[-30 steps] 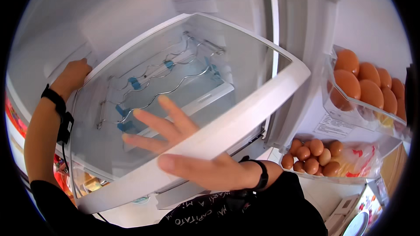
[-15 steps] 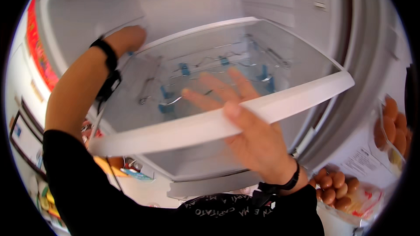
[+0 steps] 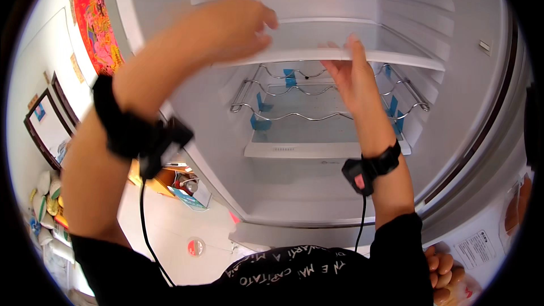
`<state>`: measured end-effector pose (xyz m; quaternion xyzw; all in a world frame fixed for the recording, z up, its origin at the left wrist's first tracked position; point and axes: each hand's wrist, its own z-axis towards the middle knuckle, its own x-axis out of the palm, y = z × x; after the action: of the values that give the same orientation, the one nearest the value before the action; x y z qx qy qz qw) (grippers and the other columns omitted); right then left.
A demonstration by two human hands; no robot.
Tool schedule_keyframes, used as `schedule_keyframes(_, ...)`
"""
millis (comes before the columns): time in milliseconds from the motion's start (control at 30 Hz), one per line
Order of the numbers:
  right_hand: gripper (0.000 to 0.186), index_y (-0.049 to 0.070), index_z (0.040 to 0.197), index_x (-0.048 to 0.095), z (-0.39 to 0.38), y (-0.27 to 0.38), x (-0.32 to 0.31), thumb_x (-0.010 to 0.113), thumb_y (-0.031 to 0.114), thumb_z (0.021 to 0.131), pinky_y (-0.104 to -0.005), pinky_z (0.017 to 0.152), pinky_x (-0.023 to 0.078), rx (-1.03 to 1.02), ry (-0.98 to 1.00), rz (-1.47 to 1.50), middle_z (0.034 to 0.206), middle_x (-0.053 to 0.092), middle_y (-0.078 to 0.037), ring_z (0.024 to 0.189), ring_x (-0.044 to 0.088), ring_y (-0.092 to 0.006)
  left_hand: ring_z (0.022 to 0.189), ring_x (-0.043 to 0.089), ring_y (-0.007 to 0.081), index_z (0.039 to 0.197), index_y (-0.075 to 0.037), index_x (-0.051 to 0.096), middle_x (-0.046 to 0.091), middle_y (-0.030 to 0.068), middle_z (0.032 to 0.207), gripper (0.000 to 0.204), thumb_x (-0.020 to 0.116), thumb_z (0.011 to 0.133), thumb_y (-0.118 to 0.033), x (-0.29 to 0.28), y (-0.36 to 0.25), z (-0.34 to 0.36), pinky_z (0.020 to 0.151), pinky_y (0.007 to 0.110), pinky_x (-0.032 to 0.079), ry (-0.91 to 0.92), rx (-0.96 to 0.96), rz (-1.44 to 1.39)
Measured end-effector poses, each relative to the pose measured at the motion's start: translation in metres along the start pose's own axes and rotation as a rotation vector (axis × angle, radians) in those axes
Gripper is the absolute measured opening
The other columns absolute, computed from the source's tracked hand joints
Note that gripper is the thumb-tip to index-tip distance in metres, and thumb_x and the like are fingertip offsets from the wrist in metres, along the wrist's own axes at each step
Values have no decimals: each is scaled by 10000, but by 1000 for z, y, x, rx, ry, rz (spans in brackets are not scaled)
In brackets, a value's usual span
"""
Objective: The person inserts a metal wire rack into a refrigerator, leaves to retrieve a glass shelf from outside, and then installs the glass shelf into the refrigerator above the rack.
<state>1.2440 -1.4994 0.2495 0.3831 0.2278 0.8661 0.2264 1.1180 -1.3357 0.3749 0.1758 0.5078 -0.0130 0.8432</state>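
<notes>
Two hands (image 3: 226,28) (image 3: 354,76) on smooth flat shelf (image 3: 391,56), wavy wire rack (image 3: 328,93)

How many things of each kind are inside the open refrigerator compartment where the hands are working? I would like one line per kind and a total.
Clear shelf with white front edge, held by the left hand and right hand: 1
Wavy wire bottle rack: 1
Blue tape pieces on the rack: at least 5
Total: at least 7
</notes>
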Motion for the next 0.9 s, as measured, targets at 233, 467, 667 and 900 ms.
schedule_keyframes(233,636,-61,1191,370,-5,-4,-1,541,441,839,-400,879,467,162,-102,-45,1153,429,-178,1020,504,-285,1226,344,333,1280,39,327,346,211,1315,582,584,778,-105,114,-35,-57,1000,387,305,-388,121,25)
schedule_keyframes(467,456,-32,1174,441,-111,28,-4,536,284,859,-346,798,457,93,16,-343,1040,535,-135,968,538,-219,1287,222,365,1303,66,261,210,235,1386,704,630,736,-127,137,-37,-58,1041,442,219,-462,19,-121)
schedule_keyframes(667,302,-13,994,476,-239,122,34,527,243,841,-283,560,466,-320,102,-809,645,583,-97,550,571,-167,1276,237,384,1308,29,280,217,240,1380,698,634,725,-116,119,-61,-113,1029,467,233,-391,241,-328)
schedule_keyframes(900,288,24,936,527,-200,202,149,545,295,840,-243,517,441,-570,336,-1442,639,578,-54,529,544,-115,1269,253,380,1300,11,308,256,226,1361,705,653,699,-115,77,-60,-182,1016,475,255,-304,393,-563)
